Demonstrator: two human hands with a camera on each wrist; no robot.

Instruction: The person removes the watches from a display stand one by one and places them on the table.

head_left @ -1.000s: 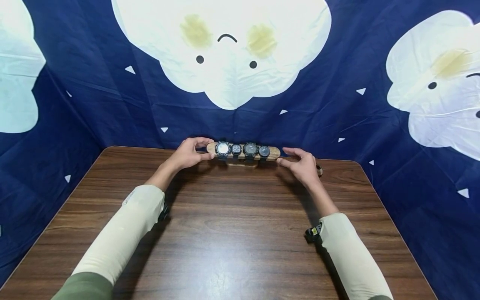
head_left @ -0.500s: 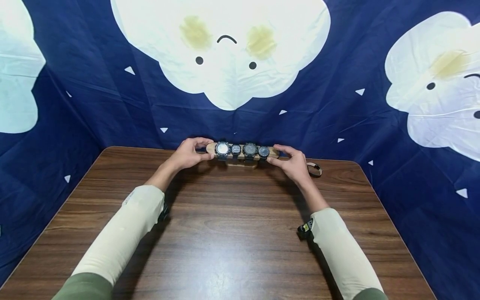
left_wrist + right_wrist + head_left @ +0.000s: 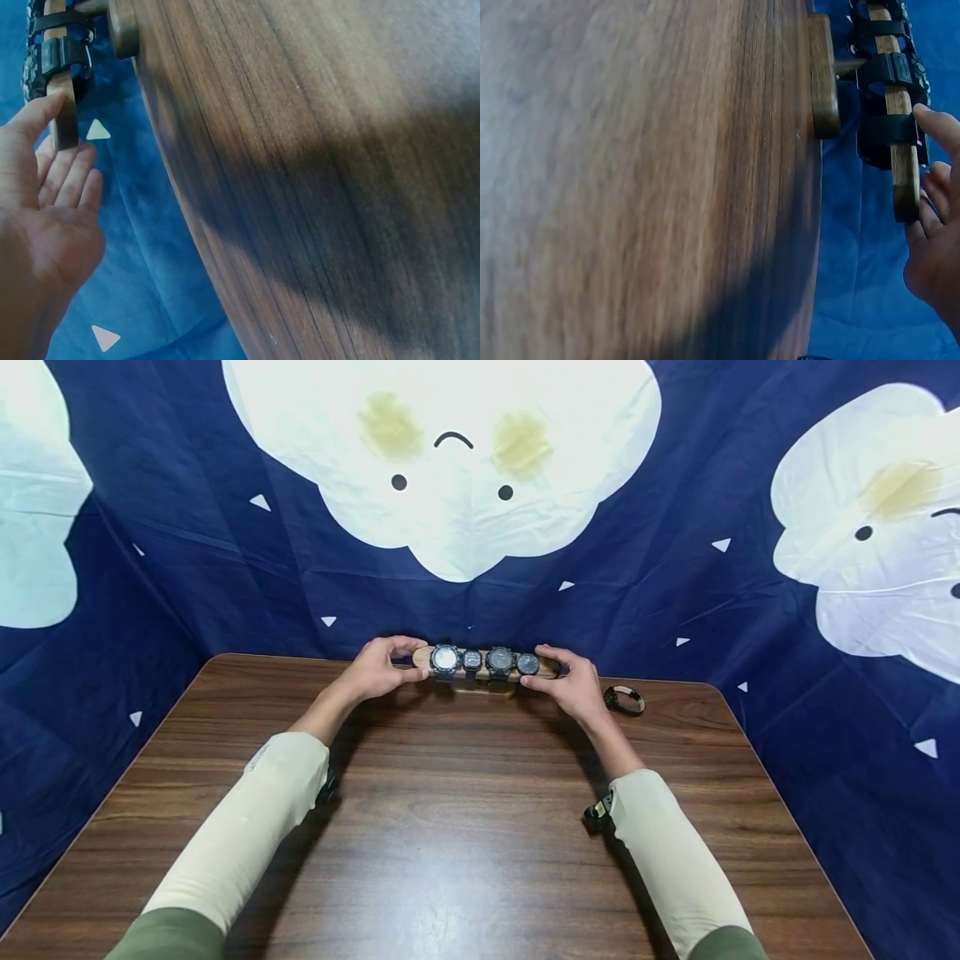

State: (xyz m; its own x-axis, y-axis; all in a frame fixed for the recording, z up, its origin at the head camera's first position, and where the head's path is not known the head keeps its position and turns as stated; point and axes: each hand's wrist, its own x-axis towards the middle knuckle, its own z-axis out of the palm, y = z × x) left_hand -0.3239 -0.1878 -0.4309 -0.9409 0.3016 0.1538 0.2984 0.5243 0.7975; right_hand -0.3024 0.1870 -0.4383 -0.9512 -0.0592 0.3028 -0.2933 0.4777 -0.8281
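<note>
A wooden watch stand [image 3: 421,657] stands at the table's far edge, its horizontal bar carrying several dark watches in a row. My left hand [image 3: 375,670] grips the bar's bare left end between thumb and fingers; the left wrist view shows the thumb on the wood [image 3: 64,124]. My right hand [image 3: 572,687] is at the other end, its thumb and index finger around the rightmost watch [image 3: 528,664]. In the right wrist view, one fingertip meets that watch beside its black strap [image 3: 889,130], while other fingers lie near the bar's end [image 3: 906,202].
On the table [image 3: 465,793], right of my right hand, lies a dark looped band with a pale inside [image 3: 624,700]. The stand's wooden base [image 3: 824,82] sits at the far table edge. A blue cloth [image 3: 292,585] with white clouds hangs right behind.
My right hand has moved left from the bar's right end to the rightmost watch, uncovering the looped band on the table. The left hand keeps its hold on the bar.
</note>
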